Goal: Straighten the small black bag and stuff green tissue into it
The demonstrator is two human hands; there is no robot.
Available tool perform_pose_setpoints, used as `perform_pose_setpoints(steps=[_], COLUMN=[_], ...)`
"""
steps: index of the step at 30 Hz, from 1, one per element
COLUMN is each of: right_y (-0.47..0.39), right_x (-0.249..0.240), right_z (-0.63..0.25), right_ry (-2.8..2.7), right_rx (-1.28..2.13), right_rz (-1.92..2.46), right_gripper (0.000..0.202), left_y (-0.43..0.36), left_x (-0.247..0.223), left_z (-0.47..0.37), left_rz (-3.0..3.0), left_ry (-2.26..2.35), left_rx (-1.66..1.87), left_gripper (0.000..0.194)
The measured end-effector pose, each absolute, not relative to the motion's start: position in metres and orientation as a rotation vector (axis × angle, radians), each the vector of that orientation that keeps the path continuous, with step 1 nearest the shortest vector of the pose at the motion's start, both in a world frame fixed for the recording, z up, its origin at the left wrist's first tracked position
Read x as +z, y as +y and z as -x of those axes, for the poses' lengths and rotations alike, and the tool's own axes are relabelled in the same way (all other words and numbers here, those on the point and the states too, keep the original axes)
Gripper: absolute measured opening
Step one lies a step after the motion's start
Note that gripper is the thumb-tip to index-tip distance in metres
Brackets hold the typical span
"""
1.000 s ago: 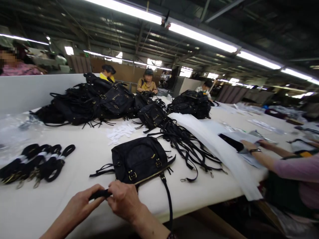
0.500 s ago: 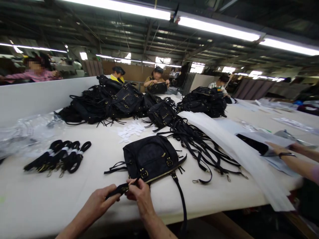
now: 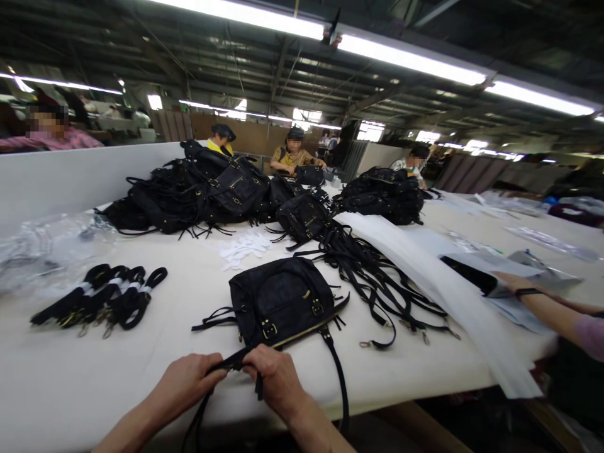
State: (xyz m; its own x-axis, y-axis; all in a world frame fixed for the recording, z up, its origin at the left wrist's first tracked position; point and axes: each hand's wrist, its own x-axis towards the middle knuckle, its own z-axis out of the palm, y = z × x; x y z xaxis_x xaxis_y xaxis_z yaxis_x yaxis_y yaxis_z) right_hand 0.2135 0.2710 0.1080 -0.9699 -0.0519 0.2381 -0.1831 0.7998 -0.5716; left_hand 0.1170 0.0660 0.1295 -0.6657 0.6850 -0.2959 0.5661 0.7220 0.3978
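A black bag (image 3: 278,296) with gold buckles lies in front of me on the white table. At its near left corner, my left hand (image 3: 195,374) pinches a black strap (image 3: 232,361), part of which hangs down over the table edge. Close beside it, my right hand (image 3: 274,374) is closed on the same strap, with a short black end poking out below the fingers. One handle (image 3: 342,377) of the bag droops over the near edge at the right.
Bundled straps (image 3: 113,292) and clear plastic (image 3: 51,248) lie left. Behind are piles of black bags (image 3: 236,189), white strips (image 3: 248,247) and loose straps (image 3: 377,283). White sheeting (image 3: 438,302) crosses the right side, where a co-worker's hands (image 3: 514,286) hold grey packaging. People sit beyond.
My hands have shifted their grip along the strap, and a length of it now hangs below my left hand. The view has moved slightly.
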Motion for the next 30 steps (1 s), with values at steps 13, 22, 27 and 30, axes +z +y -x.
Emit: perform_pose_setpoints(steps=[13, 22, 27, 30], right_y=[0.446, 0.457, 0.429, 0.398], right_x=[0.108, 0.114, 0.138, 0.132], right_z=[-0.243, -0.248, -0.25, -0.254], right_ry=[-2.686, -2.636, -2.558, -2.625], right_rx=[0.453, 0.477, 0.469, 0.503], right_rz=[0.621, 0.692, 0.286, -0.091], right_gripper=[0.016, 0.04, 0.053, 0.04], left_y=[0.004, 0.07, 0.16, 0.18], left_x=[0.116, 0.128, 0.128, 0.128], left_z=[-0.077, -0.099, -0.11, -0.097], left_rz=[-0.643, -1.24, -1.602, -1.541], left_ry=[2.513, 2.896, 2.634, 2.56], left_rx=[0.435, 0.524, 0.484, 0.476], left_gripper=[0.039, 0.04, 0.025, 0.013])
